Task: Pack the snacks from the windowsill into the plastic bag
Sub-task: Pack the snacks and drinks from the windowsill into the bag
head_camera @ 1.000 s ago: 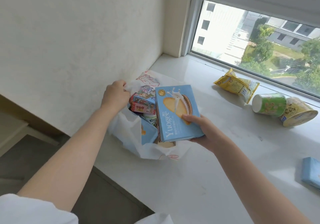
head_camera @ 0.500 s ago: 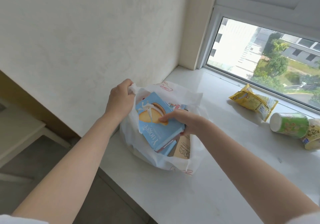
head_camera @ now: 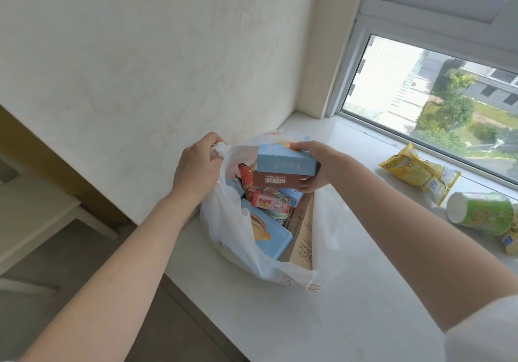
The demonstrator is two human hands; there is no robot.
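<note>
A person packs snacks at the windowsill (head_camera: 350, 291): the left hand (head_camera: 197, 167) grips the rim of the white plastic bag (head_camera: 232, 221), holding it open, while the right hand (head_camera: 315, 167) clasps a blue box (head_camera: 284, 161) stacked on a brown box (head_camera: 276, 180) just above the bag's mouth. The step in hand appears to be loading or rearranging these two boxes among those already inside. A yellow packet (head_camera: 417, 174) and green cup (head_camera: 480, 213) lie on the sill to the right, probably next.
</note>
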